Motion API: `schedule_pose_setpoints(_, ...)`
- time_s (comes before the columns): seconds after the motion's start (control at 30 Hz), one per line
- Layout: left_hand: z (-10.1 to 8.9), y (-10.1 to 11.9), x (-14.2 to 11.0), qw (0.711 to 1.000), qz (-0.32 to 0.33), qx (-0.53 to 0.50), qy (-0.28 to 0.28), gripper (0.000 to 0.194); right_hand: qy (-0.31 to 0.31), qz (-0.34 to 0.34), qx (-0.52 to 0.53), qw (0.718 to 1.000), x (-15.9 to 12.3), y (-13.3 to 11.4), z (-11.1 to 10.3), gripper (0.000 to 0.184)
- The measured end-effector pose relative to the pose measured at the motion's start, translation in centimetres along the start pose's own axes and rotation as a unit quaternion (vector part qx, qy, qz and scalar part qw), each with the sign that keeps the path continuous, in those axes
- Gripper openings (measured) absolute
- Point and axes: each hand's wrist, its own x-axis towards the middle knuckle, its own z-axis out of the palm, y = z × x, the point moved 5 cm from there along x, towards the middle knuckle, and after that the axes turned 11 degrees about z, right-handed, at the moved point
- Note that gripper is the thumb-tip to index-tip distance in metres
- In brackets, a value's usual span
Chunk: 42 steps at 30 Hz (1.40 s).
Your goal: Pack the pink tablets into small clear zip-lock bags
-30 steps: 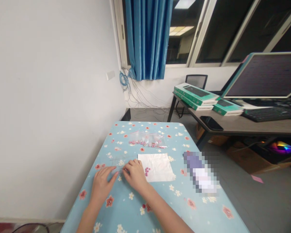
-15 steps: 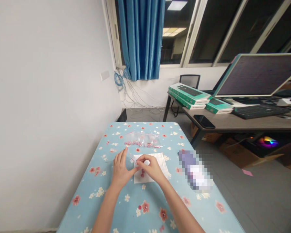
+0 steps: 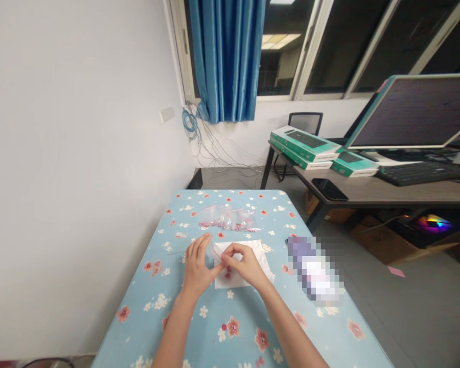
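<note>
A small clear zip bag [image 3: 215, 250] with a thin red strip is between my two hands, above a white sheet [image 3: 261, 255]. With fingertips pinched together, my right hand [image 3: 243, 261] grips the strip. My left hand [image 3: 197, 263] holds the bag from the left; its fingers are stretched forward and its thumb meets the right fingertips. Much of the bag is hidden or too transparent to make out. Several small red pieces [image 3: 228, 273] lie on the sheet just below the right fingers, partly covered.
Clear bags [image 3: 230, 219] holding small red pieces lie farther back on the flowered tablecloth [image 3: 203, 337]. A blurred-out item [image 3: 316, 271] is at the right edge. Beyond stands a desk with keyboard boxes [image 3: 304, 143], a phone [image 3: 329, 189] and a monitor [image 3: 417, 110]. A wall rises on the left.
The view has shifted slightly, so the whole scene sits a little differently. Both hands keep nearly the same pose at the bag, the left thumb still against the right fingertips.
</note>
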Motion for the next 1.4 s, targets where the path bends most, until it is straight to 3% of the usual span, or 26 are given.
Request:
schedule_pose_setpoints(0.23,-0.4,0.5,0.2,1.000,0.021,0.015,-0.002,0.065,0.013,-0.033,-0.052,0.998,0.2,-1.1,-0.1,0.005)
schedule_pose_setpoints(0.4,-0.8,0.6,0.2,0.999,0.030,0.020,0.002,0.060,0.040,-0.057,-0.147,0.987,0.4,-2.1,-0.1,0.011)
schedule_pose_setpoints(0.57,-1.2,0.3,0.2,1.000,0.012,0.012,0.011,0.057,0.055,-0.060,-0.164,0.983,0.4,-2.2,-0.2,0.012)
schedule_pose_setpoints(0.73,-1.9,-0.2,0.1,0.999,0.007,0.014,0.030,0.059,0.038,-0.064,-0.171,0.983,0.5,-1.0,-1.4,0.015)
schedule_pose_setpoints(0.97,-1.9,-0.8,-0.1,0.998,-0.047,0.004,0.029,0.055,-0.011,-0.026,-0.374,0.927,-0.5,2.2,-2.9,0.011)
schedule_pose_setpoints(1.4,-1.1,-0.7,-0.3,0.999,-0.046,-0.004,0.005,0.058,-0.001,-0.059,-0.379,0.923,-1.0,3.0,-2.2,0.007)
